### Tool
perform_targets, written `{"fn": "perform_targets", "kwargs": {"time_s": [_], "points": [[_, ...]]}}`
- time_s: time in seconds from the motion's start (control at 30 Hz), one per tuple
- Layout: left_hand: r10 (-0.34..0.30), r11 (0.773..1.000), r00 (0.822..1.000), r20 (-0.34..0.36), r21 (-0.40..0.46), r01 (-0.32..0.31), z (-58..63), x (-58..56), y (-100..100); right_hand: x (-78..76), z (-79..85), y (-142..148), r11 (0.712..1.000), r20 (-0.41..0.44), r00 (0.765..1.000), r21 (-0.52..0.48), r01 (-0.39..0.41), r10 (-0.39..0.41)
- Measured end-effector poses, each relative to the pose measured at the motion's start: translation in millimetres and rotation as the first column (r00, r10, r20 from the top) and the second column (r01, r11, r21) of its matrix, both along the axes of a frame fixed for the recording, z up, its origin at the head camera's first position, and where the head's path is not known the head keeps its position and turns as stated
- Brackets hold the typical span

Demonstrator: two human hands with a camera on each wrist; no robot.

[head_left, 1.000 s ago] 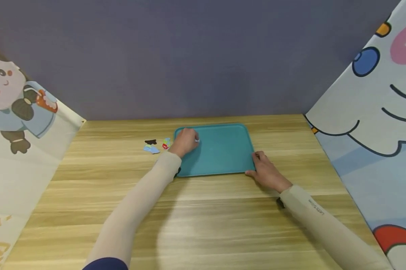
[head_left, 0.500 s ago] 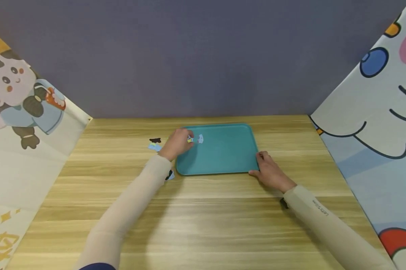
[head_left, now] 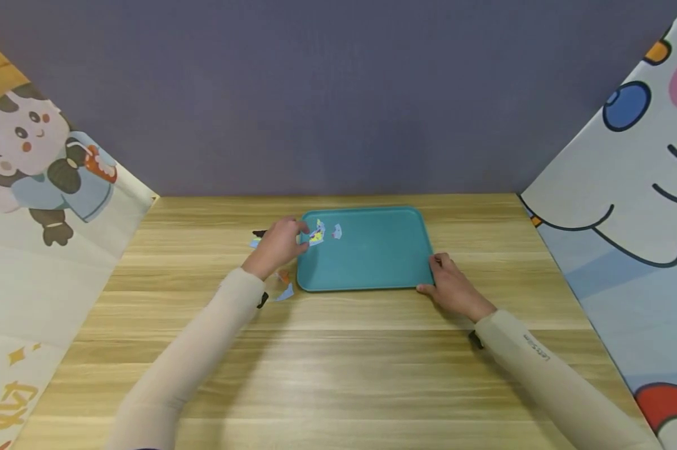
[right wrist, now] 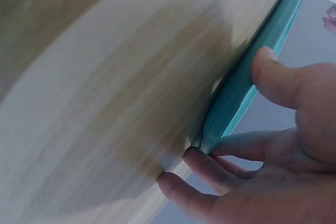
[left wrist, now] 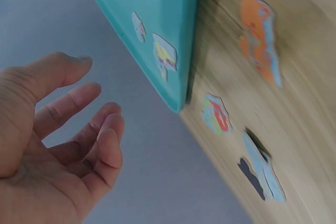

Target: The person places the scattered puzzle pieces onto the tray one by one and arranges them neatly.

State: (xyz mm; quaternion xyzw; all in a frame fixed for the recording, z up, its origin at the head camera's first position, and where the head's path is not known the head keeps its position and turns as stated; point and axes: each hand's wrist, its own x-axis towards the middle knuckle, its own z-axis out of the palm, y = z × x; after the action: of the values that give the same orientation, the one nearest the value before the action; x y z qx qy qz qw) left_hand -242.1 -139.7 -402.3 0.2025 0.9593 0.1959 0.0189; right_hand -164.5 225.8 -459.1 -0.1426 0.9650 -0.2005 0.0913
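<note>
My left hand (head_left: 276, 247) hovers at the tray's left edge. In the left wrist view its fingers are loosely bent, with nothing between them. Two printed puzzle pieces lie inside the teal tray (head_left: 372, 256): a yellow-and-blue piece (head_left: 317, 235) and a small pale blue piece (head_left: 337, 232). My right hand (head_left: 453, 290) holds the tray's near right corner, thumb against the front edge and fingers along the side. Left of the tray are more pieces: an orange piece (left wrist: 260, 38), a red-and-green piece (left wrist: 216, 114), blue pieces (left wrist: 265, 169) and a dark piece (left wrist: 251, 178). My left hand partly covers this group in the head view.
A wood-grain table (head_left: 338, 362) carries everything. Behind it rises a grey-purple wall (head_left: 338, 94). Printed cartoon panels stand at the left (head_left: 40, 162) and right (head_left: 625, 175) sides.
My left hand has let go of the yellow-and-blue piece in the tray and drawn back to the left. The pale blue piece beside it has come into view. My right hand stays on the corner.
</note>
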Motion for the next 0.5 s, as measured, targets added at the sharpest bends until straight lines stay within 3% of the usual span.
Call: {"fn": "perform_targets", "kwargs": {"time_s": [0.23, 0.4, 0.5], "points": [[-0.017, 1.0, 0.999, -0.036, -0.02, 0.016, -3.8, 14.5, -17, -0.3, -0.2, 0, 1.0, -0.012, 1.0, -0.003, -0.006, 0.006], [0.015, 1.0, 0.998, 0.053, -0.014, -0.015, -9.5, 26.5, -31, -1.6, -1.2, 2, 1.0, -0.02, 1.0, 0.0, -0.016, 0.016], [0.001, 1.0, 0.994, 0.11, -0.018, 0.001, -14.5, 33.4, -40, -2.0, -1.9, 2, 1.0, -0.017, 1.0, -0.005, -0.022, 0.022]]}}
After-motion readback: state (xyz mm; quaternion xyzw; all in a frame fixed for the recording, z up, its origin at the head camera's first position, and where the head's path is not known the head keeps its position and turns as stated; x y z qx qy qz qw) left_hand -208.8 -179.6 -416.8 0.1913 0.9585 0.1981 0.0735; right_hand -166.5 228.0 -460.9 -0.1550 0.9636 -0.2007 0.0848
